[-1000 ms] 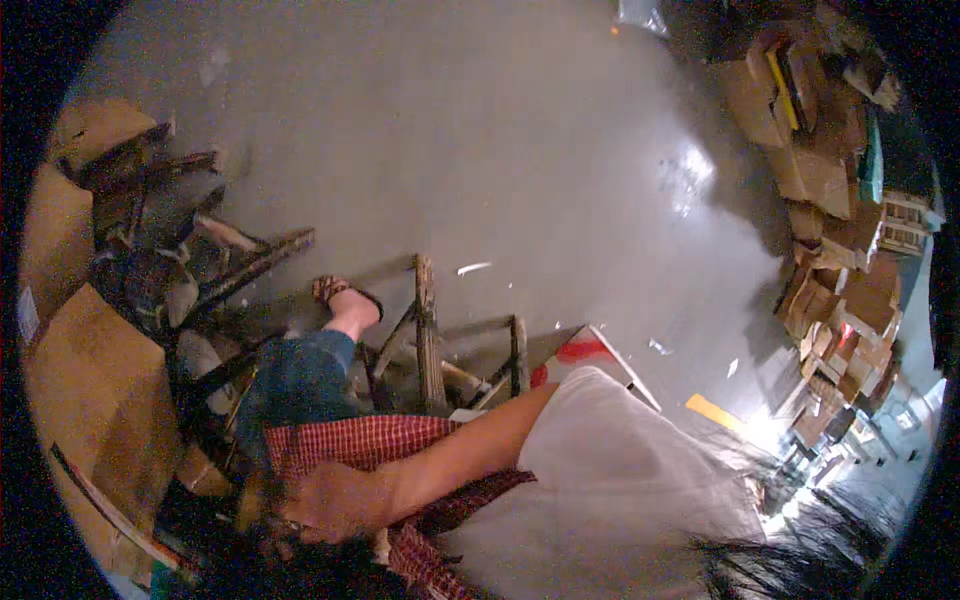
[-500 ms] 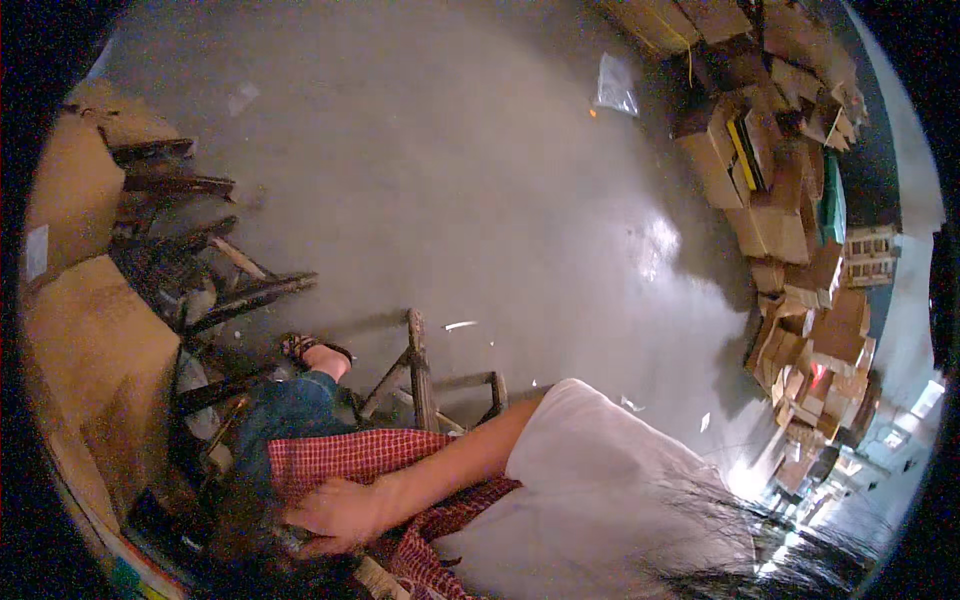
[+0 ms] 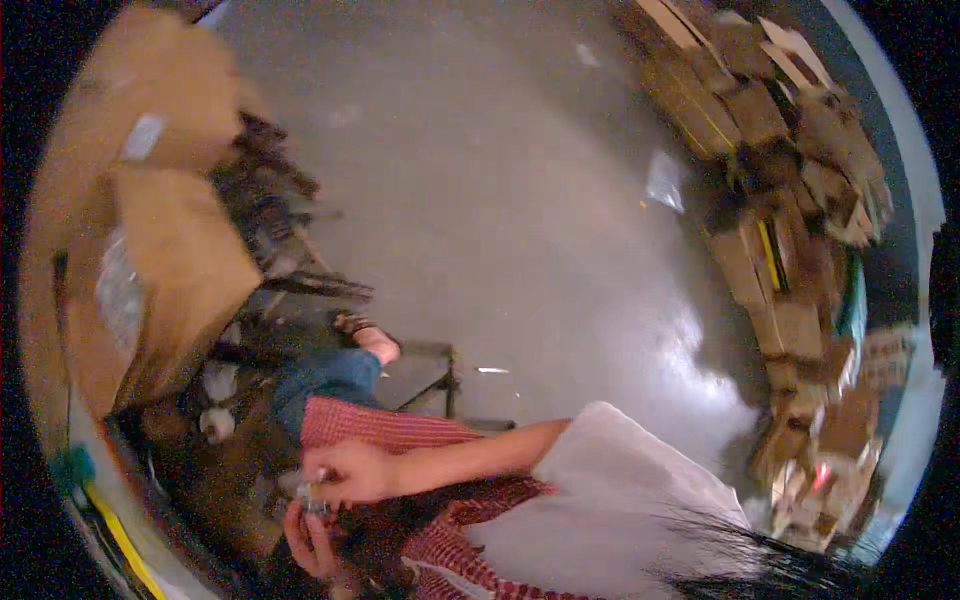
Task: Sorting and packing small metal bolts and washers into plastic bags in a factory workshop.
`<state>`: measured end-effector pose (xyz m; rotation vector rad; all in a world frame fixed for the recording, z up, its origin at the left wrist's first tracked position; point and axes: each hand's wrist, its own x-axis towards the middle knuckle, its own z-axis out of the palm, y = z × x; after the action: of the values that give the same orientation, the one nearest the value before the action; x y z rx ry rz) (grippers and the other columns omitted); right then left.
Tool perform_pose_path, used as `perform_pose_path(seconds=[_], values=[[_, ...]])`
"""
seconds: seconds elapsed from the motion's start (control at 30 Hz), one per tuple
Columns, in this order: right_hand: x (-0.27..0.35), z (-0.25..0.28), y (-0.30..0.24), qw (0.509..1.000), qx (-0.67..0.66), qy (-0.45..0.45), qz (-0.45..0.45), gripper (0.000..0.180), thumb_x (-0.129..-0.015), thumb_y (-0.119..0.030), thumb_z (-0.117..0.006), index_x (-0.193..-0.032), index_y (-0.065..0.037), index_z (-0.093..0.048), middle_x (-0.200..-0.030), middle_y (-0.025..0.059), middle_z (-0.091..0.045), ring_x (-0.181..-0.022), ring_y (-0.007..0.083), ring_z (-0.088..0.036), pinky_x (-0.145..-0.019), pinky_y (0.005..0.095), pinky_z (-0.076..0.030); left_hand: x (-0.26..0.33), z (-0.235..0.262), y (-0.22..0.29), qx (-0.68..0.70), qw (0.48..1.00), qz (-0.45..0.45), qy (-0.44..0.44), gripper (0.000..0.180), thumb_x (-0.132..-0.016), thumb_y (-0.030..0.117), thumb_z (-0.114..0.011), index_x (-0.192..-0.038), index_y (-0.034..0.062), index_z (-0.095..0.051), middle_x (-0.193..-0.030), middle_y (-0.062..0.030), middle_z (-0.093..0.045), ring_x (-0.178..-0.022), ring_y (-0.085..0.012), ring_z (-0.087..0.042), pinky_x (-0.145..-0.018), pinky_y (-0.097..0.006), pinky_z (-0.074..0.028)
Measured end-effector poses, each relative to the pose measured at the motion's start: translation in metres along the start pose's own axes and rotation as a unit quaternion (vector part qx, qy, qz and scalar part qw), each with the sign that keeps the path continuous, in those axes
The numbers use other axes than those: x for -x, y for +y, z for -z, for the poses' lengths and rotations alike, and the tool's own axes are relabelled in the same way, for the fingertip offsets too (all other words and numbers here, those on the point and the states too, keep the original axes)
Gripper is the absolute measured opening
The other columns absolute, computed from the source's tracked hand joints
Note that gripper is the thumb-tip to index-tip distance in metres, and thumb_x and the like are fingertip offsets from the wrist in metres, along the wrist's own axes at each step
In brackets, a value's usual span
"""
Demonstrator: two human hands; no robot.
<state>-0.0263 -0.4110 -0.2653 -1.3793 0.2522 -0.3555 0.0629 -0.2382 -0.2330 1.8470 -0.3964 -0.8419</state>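
My right hand (image 3: 352, 474) reaches in from a white sleeve, over a red checked cloth (image 3: 385, 422) on my lap. Its fingers are closed around a small shiny greyish piece (image 3: 315, 497), too blurred to name. Just below, my left hand (image 3: 312, 542) has its fingers bent up against the same piece, pinching it from the other side. The left forearm is mostly hidden in dark blur. Beyond the hands are my leg in blue denim (image 3: 325, 383) and a sandalled foot (image 3: 372, 342).
Large open cardboard boxes (image 3: 185, 225) stand at the left, one with clear plastic inside. White roundish things (image 3: 217, 424) lie below them. Dark frame legs (image 3: 452, 380) stand by my foot. Stacked cartons (image 3: 760, 260) line the right; a clear plastic bag (image 3: 664, 182) lies on the grey floor.
The view has swung, so the boxes and my lap sit further right. My left hand and the small shiny piece now show beside my right hand, where they were mostly hidden before.
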Motion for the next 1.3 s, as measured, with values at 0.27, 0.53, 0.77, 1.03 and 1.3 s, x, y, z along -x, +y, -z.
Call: perform_pose_path(seconds=[0.27,0.53,0.77,1.03,1.3], values=[[-0.066,0.065,-0.099,0.965,-0.249,0.067,-0.048,0.034,-0.093,-0.008,-0.060,-0.122,0.005,-0.050,-0.099,0.0222,-0.070,-0.088,0.0325,-0.072,-0.077,0.0406,-0.059,0.034,-0.009,0.036,0.020,0.993,0.065,0.099,0.034,-0.101,0.017,-0.055,-0.131,0.0042,-0.046,-0.106,-0.0130,-0.068,-0.091,-0.0172,-0.064,-0.078,-0.030,-0.053],[-0.172,0.024,-0.151,0.976,-0.210,0.040,0.027,0.028,-0.098,-0.013,-0.045,-0.120,0.002,-0.051,-0.107,0.0203,-0.068,-0.091,0.0334,-0.071,-0.076,0.0389,-0.058,0.031,0.008,-0.030,-0.078,0.983,0.018,0.166,0.040,-0.099,0.018,-0.059,-0.134,0.0048,-0.044,-0.108,-0.0110,-0.069,-0.099,-0.0205,-0.066,-0.085,-0.034,-0.052],[-0.220,-0.013,-0.165,0.987,-0.143,0.068,0.019,0.026,-0.098,-0.011,-0.047,-0.120,0.002,-0.052,-0.109,0.0219,-0.068,-0.083,0.0307,-0.072,-0.066,0.0353,-0.058,0.023,0.022,-0.102,-0.068,0.976,0.072,0.193,0.053,-0.093,0.021,-0.067,-0.136,0.0039,-0.042,-0.108,-0.0158,-0.068,-0.102,-0.0313,-0.065,-0.090,-0.039,-0.051],[-0.240,-0.067,-0.171,0.904,0.277,0.171,0.277,0.026,-0.094,-0.001,-0.049,-0.118,0.004,-0.058,-0.119,0.0250,-0.065,-0.069,0.0173,-0.064,-0.059,0.0256,-0.051,0.082,-0.018,-0.194,-0.188,0.951,0.223,-0.104,0.064,-0.076,0.035,-0.074,-0.127,0.0015,-0.055,-0.116,-0.0243,-0.065,-0.106,-0.0422,-0.063,-0.092,-0.048,-0.051],[-0.126,-0.094,0.114,0.787,0.459,-0.400,-0.103,0.028,-0.091,-0.015,-0.057,-0.117,-0.006,-0.066,-0.110,0.0172,-0.068,-0.100,0.0263,-0.067,-0.090,0.0347,-0.053,0.096,-0.055,-0.185,-0.066,0.933,0.311,-0.170,0.063,-0.073,0.035,-0.073,-0.125,0.0019,-0.058,-0.117,-0.0250,-0.064,-0.107,-0.0406,-0.063,-0.093,-0.048,-0.051]])
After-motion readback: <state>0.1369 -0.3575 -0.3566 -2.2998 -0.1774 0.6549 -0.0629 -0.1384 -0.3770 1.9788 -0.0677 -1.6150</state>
